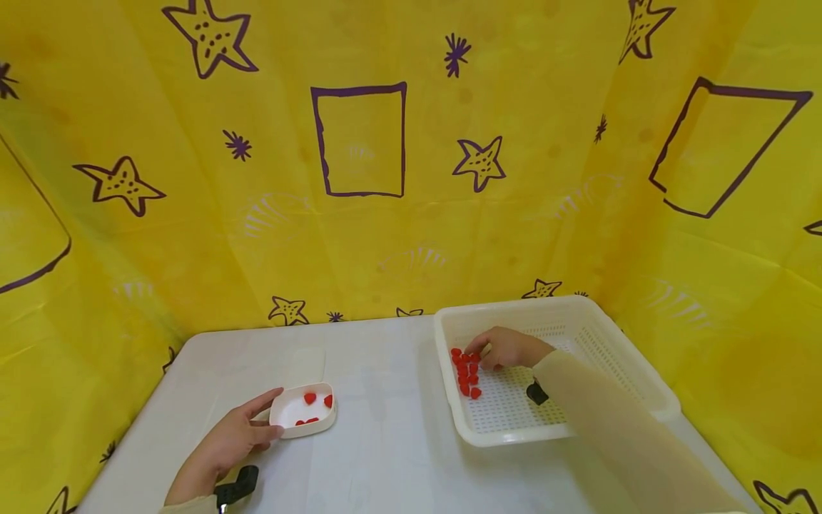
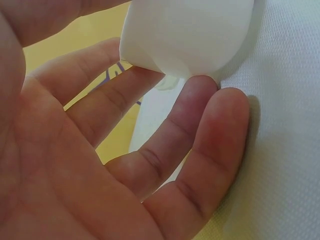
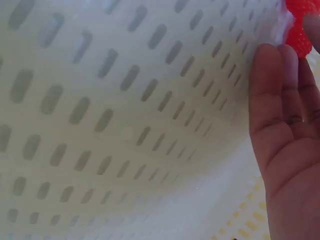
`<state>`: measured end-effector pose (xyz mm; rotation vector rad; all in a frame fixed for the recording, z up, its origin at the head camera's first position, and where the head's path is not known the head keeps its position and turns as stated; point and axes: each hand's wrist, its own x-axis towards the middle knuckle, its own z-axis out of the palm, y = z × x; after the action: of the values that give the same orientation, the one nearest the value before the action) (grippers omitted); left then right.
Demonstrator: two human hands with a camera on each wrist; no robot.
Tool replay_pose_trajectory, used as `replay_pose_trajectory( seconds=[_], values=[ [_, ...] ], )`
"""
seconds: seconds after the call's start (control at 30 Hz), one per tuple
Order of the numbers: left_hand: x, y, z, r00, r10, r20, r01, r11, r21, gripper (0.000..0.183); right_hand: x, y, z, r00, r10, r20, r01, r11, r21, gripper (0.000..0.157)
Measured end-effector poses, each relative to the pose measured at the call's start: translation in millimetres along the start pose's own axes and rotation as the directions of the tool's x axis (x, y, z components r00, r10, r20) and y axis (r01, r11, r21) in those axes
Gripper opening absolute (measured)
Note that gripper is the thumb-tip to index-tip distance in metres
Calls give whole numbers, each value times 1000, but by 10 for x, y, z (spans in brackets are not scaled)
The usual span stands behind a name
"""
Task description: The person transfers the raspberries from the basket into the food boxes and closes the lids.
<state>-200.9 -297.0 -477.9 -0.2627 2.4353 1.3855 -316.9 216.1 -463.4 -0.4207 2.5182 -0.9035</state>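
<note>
At the left of the table my left hand [image 1: 234, 435] grips a small white box [image 1: 285, 414] by its near-left side, thumb in front and fingers behind. Several small red strawberry-like pieces [image 1: 310, 397] lie inside the box. Up close, the left wrist view shows the white box wall [image 2: 187, 35] against my fingertips. My right hand [image 1: 507, 348] reaches into a white plastic basket [image 1: 514, 437]. Its thumb and fingertips pinch a bumpy red strawberry-like piece [image 3: 299, 32]. Beside it, more red pieces [image 1: 464, 378] cluster along the basket's left wall.
A flat pale lid [image 1: 307, 364] lies on the white table [image 1: 379, 400] just behind the box. The basket has a slotted floor [image 3: 105, 120] and raised walls. A yellow patterned curtain [image 1: 359, 235] closes off the back and both sides.
</note>
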Motion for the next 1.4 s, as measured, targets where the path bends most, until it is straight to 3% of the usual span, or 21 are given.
replay_pose_trajectory(
  seconds=[0.23,0.63,0.97,1.07,1.2,1.4],
  values=[
    [-3,1,2,1000,-7,2,8,1000,-9,85,13,-18,32,999,-32,-23,31,999,-12,26],
    [-7,15,2,1000,-12,0,12,1000,-9,86,45,19,73,995,-49,-86,36,989,-145,21],
    [0,9,4,1000,-11,1,11,1000,-26,85,47,47,-40,988,-128,-85,110,976,-188,19],
    [5,-3,7,1000,-15,6,16,999,-29,87,25,28,-120,983,-155,-101,141,981,-133,14],
    [11,-15,13,1000,-21,7,21,999,-26,87,-39,-62,-230,980,-147,-133,154,987,40,7],
    [12,-5,-7,1000,-10,7,10,1000,-15,86,-138,-328,-340,976,-128,-178,172,951,257,16]
  ],
)
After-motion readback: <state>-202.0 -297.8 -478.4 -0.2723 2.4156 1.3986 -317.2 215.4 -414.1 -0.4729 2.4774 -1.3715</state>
